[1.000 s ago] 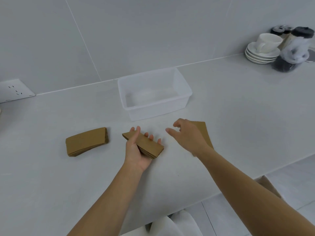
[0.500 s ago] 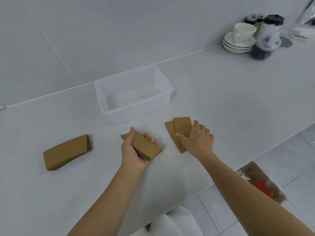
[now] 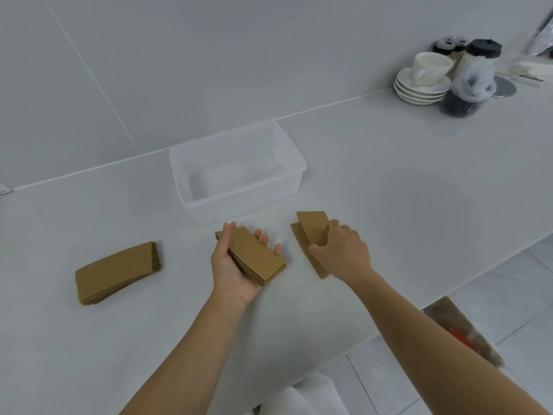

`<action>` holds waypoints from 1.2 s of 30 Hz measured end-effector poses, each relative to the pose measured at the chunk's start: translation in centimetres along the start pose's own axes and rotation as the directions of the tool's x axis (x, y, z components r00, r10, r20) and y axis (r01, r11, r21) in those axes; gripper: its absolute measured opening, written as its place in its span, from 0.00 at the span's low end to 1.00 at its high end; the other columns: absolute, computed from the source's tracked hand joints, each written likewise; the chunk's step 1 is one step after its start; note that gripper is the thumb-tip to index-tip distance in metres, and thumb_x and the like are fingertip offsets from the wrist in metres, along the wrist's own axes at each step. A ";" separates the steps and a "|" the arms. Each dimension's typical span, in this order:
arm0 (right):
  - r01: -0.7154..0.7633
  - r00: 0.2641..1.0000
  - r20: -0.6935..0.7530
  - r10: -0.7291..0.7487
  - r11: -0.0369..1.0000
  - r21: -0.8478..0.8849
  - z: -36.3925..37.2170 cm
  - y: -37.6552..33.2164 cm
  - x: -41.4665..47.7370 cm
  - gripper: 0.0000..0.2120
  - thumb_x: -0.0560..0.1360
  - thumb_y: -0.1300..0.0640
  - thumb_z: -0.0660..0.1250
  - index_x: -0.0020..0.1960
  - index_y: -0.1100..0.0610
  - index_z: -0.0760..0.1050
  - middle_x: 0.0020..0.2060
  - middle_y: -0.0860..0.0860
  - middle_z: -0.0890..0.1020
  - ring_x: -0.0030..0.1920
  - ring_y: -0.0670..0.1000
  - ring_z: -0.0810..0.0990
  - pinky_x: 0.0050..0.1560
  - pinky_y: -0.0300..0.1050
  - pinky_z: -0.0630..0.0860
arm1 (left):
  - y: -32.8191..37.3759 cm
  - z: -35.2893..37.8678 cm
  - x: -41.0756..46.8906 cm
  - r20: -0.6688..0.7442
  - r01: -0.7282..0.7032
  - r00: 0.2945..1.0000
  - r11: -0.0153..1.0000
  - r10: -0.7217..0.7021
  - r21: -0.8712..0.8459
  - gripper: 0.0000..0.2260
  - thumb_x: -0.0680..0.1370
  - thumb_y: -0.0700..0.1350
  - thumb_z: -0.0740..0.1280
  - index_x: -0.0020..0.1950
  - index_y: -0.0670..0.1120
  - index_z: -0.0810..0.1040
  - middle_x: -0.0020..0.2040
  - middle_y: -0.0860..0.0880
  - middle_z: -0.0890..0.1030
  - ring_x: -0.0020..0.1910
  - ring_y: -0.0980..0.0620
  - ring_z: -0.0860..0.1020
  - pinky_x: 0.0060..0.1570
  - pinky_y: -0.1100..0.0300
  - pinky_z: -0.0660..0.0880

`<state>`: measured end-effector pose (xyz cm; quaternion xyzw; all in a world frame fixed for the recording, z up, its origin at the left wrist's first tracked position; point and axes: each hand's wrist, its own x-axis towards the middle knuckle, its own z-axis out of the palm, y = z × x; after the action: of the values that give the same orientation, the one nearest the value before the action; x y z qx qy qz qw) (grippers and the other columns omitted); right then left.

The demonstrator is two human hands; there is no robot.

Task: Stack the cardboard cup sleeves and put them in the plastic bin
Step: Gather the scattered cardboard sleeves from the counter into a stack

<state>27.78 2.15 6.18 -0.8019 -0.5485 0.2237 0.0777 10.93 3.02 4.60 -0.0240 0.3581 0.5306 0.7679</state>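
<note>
My left hand [image 3: 232, 272] cradles a small stack of brown cardboard sleeves [image 3: 256, 256], palm up, just in front of the clear plastic bin [image 3: 294, 163]. The bin holds nothing. My right hand [image 3: 341, 251] pinches the top sleeve [image 3: 312, 226] of two loose sleeves lying on the counter to the right; the lower sleeve [image 3: 299, 238] pokes out beneath. Another stack of sleeves [image 3: 116, 272] lies flat on the counter at the left.
White counter [image 3: 389, 190] against a tiled wall. At the back right stand stacked saucers with a white cup [image 3: 428, 70] and dark-lidded jars [image 3: 466, 82]. The counter's front edge runs diagonally at the right, with floor and a brown bag [image 3: 460, 333] below.
My right hand reached to the loose sleeves on the right and closed its fingers on the top one. The left hand kept holding its stack. The view shifted left.
</note>
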 end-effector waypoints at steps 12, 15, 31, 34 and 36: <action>0.276 0.937 0.118 -0.329 0.904 0.327 -0.3 -6.7 -3.9 0.23 0.72 0.45 0.65 0.61 0.56 0.69 0.56 0.52 0.75 0.57 0.52 0.74 0.59 0.50 0.74 | 0.6 -0.9 -0.1 0.174 0.005 0.985 0.997 -0.019 0.083 0.21 0.74 0.63 0.60 0.55 0.50 0.78 0.50 0.45 0.83 0.46 0.44 0.83 0.43 0.50 0.80; 0.350 0.908 0.135 -0.397 0.894 0.278 1.1 -7.3 -4.5 0.27 0.73 0.45 0.64 0.67 0.56 0.66 0.61 0.51 0.74 0.61 0.52 0.71 0.62 0.50 0.71 | 0.8 -1.1 -0.3 0.136 -0.015 0.991 0.995 0.002 0.095 0.23 0.70 0.63 0.65 0.55 0.47 0.79 0.48 0.47 0.82 0.46 0.46 0.82 0.48 0.52 0.78; 0.415 0.905 -0.050 -0.422 0.856 0.309 1.7 -7.3 -4.0 0.26 0.73 0.40 0.63 0.66 0.51 0.69 0.62 0.48 0.75 0.62 0.49 0.72 0.66 0.48 0.67 | 1.2 -1.3 -0.8 0.069 -0.097 0.993 0.994 0.100 -0.049 0.18 0.74 0.56 0.66 0.30 0.50 0.85 0.45 0.47 0.79 0.45 0.48 0.78 0.47 0.49 0.78; 0.333 0.941 -0.139 -0.310 0.922 0.197 1.9 -6.2 -2.7 0.31 0.73 0.38 0.60 0.71 0.53 0.63 0.67 0.51 0.71 0.67 0.52 0.67 0.68 0.48 0.61 | 1.1 -1.6 -0.7 0.054 -0.094 0.994 0.994 0.096 -0.048 0.16 0.73 0.55 0.67 0.29 0.49 0.84 0.45 0.46 0.80 0.43 0.47 0.79 0.51 0.46 0.76; 0.251 0.959 -0.169 -0.226 0.958 0.138 2.2 -5.0 -1.5 0.34 0.73 0.39 0.61 0.73 0.54 0.58 0.70 0.53 0.67 0.70 0.54 0.64 0.69 0.49 0.59 | 1.1 -1.8 -0.6 0.039 -0.086 0.995 0.994 0.089 -0.068 0.15 0.72 0.55 0.69 0.30 0.49 0.85 0.46 0.45 0.80 0.45 0.47 0.79 0.50 0.45 0.77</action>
<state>22.06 2.41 6.47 -0.7357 -0.6143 0.1938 0.2091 8.98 2.27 3.96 -0.0226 0.3248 0.5757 0.7500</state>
